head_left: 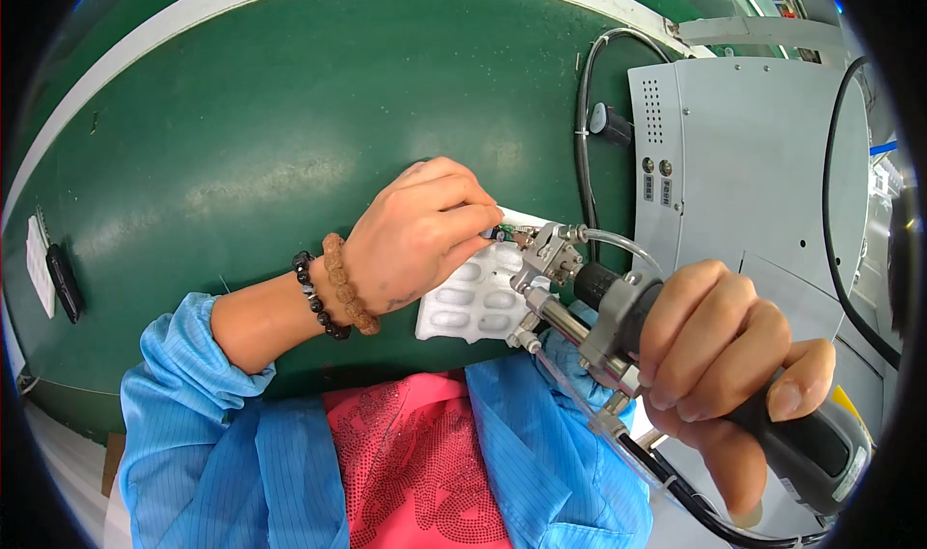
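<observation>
Left hand [420, 228], just off centre at 10 o'clock, fingertips pinching. White moulded tray [474, 308] at 6 o'clock, just below. Small green-and-dark part [505, 231], mostly hidden, in that pinch, 2 o'clock: probably light, fragile; edges safest. Hose-fed metal tool [610, 333], 4 o'clock, likely heavy, stiff; right hand [729, 356] wraps its black handle [826, 452].

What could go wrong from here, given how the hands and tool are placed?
1. The tool, gripped by the right hand, has its tip close to the left hand; a slip might jab its fingers.
2. The small part is mostly hidden at the fingertips, so poor alignment could go unnoticed, or it might drop toward the tray.
3. The clear tube curves toward the right hand and could snag.
</observation>
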A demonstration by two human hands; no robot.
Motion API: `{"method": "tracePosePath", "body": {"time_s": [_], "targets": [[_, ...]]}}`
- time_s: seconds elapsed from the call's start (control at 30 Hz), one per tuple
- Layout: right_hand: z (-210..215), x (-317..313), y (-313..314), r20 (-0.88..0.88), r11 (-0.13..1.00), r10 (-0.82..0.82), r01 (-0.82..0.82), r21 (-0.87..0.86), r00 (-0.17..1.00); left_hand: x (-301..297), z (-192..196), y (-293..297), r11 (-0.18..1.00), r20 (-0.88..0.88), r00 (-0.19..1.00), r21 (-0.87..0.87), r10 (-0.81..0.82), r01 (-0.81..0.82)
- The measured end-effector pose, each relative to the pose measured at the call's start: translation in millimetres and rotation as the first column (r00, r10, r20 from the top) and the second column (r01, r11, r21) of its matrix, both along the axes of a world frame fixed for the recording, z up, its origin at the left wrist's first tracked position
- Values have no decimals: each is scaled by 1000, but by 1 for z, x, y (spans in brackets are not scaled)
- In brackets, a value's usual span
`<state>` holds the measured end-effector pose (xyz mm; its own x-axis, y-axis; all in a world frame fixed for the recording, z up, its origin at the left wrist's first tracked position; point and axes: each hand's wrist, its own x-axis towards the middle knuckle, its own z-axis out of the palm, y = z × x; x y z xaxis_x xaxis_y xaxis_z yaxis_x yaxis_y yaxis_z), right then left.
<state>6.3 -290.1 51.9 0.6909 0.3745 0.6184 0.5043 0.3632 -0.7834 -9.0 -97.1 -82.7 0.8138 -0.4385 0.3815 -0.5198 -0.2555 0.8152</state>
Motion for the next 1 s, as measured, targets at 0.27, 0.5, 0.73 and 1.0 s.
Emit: {"method": "tracePosePath", "body": {"time_s": [0.27,0.5,0.73,1.0], "targets": [[8,3,5,-58,995,-27,21,-97,998,0,3,-2,999,-14,999,-16,-29,29],[23,-17,-14,-20,987,-82,84,134,996,-2,-3,0,1000,-14,1000,-13,-10,10],[46,-39,-45,80,983,-48,33,181,996,-2,2,4,999,-62,997,-30,42,-44],[48,-44,-54,86,992,55,-64,112,995,29,63,79,956,-357,889,48,287,-290]]}}
